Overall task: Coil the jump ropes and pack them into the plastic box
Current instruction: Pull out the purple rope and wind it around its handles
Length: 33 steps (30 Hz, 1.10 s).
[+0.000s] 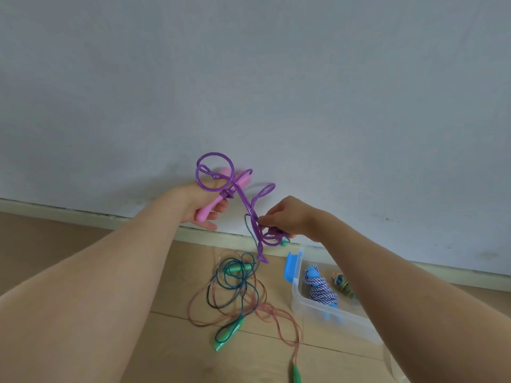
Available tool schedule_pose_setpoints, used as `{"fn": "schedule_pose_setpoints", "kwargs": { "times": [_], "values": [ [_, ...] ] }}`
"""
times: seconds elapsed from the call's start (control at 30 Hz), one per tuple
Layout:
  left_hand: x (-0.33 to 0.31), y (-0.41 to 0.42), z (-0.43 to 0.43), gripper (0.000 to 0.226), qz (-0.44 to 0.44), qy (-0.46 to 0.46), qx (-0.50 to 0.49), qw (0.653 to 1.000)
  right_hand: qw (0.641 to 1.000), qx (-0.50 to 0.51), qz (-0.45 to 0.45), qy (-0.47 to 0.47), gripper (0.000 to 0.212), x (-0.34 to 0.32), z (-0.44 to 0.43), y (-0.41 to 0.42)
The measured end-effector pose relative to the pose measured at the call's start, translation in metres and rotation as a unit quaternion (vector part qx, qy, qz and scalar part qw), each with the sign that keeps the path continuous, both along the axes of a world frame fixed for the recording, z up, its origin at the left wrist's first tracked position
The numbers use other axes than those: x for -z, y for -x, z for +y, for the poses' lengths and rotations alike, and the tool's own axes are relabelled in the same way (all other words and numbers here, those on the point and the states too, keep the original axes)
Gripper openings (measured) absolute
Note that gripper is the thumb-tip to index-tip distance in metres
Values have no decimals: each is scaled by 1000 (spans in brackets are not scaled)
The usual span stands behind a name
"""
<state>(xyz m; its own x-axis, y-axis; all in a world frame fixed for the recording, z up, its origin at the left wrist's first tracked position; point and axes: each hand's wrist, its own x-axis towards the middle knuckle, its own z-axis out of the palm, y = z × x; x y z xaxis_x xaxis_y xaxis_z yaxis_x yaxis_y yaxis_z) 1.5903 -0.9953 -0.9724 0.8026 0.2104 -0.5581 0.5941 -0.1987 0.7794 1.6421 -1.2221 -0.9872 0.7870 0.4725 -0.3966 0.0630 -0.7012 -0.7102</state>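
Observation:
My left hand (193, 204) grips the two pink handles (221, 189) of a purple jump rope (246, 203), held up in front of the wall. The purple cord curls in loops above and to the right of the handles. My right hand (287, 217) pinches that cord lower down, where it bunches into a tangle. On the floor below lie a teal rope with green handles (232, 286) and a brownish rope (271, 316), loosely tangled together. The clear plastic box (318, 308) stands at the right and holds a coiled blue-and-white rope (320, 288).
The box has a blue latch (290, 268) on its near end. A small bundle of another rope (343, 283) lies in the box's far part. A pale baseboard (83, 217) runs along the grey wall. The floor is light wood.

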Motion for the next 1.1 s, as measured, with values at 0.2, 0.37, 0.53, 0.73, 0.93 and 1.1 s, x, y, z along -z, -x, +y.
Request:
{"fn": "schedule_pose_setpoints", "kwargs": {
  "times": [0.2,0.37,0.53,0.73,0.93,1.1],
  "values": [
    [-11,-2,-14,68,-31,123,38,991,976,-4,179,-124,12,-9,6,7],
    [-11,-1,-14,86,22,132,56,989,980,26,153,-124,23,-7,5,3],
    [-12,-2,-18,78,28,62,89,994,976,-22,176,-123,53,-11,9,7],
    [-5,-9,-20,80,-31,-95,108,989,976,-20,81,-200,6,-7,17,12],
    [8,-2,0,71,-24,-523,184,832,987,-83,112,84,21,-20,-11,7],
    [9,-6,-14,54,-4,-626,162,763,974,-67,-15,215,39,-8,-20,-5]
  ]
}}
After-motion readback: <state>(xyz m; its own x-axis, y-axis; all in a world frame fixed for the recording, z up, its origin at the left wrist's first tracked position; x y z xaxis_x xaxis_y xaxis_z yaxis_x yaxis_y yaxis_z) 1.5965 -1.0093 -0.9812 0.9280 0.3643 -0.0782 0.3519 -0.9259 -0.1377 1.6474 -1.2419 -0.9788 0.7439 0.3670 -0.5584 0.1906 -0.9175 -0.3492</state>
